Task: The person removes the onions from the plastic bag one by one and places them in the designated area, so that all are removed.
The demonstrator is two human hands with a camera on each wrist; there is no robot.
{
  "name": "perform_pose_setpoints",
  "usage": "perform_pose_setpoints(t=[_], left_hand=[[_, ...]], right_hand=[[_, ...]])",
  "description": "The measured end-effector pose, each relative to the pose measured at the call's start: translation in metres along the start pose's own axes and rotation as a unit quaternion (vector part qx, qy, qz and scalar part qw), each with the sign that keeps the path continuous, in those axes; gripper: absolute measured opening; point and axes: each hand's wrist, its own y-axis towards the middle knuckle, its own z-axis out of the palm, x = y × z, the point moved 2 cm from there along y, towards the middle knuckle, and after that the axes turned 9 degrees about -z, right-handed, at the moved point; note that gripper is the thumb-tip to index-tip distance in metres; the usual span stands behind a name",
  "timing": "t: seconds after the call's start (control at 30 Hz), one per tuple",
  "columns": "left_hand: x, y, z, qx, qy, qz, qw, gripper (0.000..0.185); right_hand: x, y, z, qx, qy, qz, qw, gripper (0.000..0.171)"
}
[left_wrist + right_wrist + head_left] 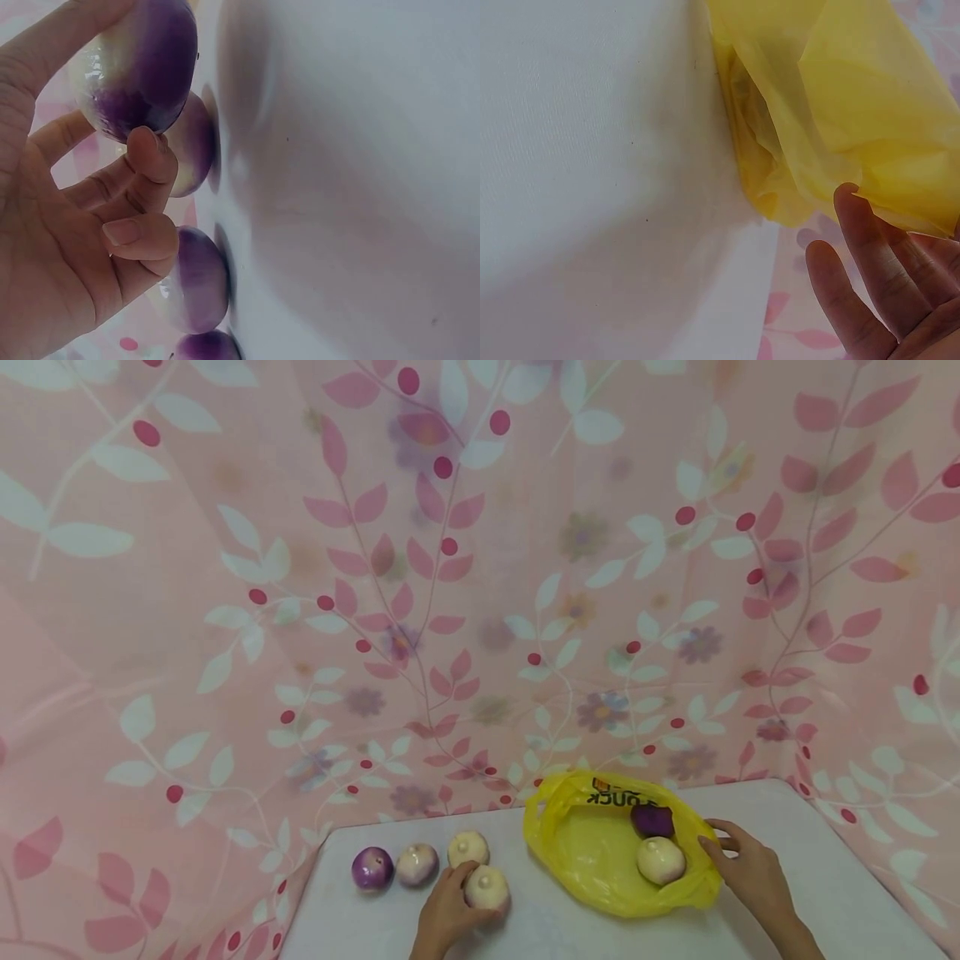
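My left hand (pixel 450 906) grips a white-and-purple turnip (pixel 489 890), thumb on one side and fingers on the other. In the left wrist view this turnip (pixel 150 67) is close over the table, its purple side toward it. Just behind stands another pale turnip (pixel 468 848). My right hand (pixel 750 868) pinches the right rim of a yellow plastic bag (pixel 592 868), whose mouth is spread wide. Inside the bag lie a pale turnip (pixel 662 862) and a dark purple, partly hidden thing (pixel 652 821). The right wrist view shows fingers (pixel 870 247) at the bag's outer side.
Left of the held turnip, a pale purple turnip (pixel 417 865) and a deep purple turnip (pixel 372 869) stand in a row on the white table (pixel 600 939). A pink leaf-patterned cloth (pixel 480 693) hangs behind the table.
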Motion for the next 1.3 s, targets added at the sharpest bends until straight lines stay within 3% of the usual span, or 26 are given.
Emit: perform_pose_setpoints(t=[0.23,0.5,0.67,1.03,1.3], left_hand=[[0.002,-0.004,-0.002,-0.003,0.001,0.004,1.0000,0.081],[0.013,-0.006,0.006,0.021,-0.001,-0.031,0.9993,0.086],[0.015,-0.008,0.006,0.020,0.000,-0.034,0.9992,0.085],[0.015,-0.015,0.001,-0.001,0.015,-0.033,0.9993,0.085],[0.012,-0.019,-0.003,-0.052,0.029,-0.027,0.9979,0.083]], right_hand=[[-0.002,0.000,0.002,0.002,-0.002,0.006,1.000,0.052],[0.000,-0.001,0.002,-0.003,-0.007,0.004,1.000,0.048],[-0.001,0.000,0.002,0.005,-0.006,0.009,1.000,0.050],[-0.001,-0.001,0.002,0.011,0.003,0.018,1.000,0.051],[-0.001,-0.001,0.002,0.013,0.002,0.017,1.000,0.051]])
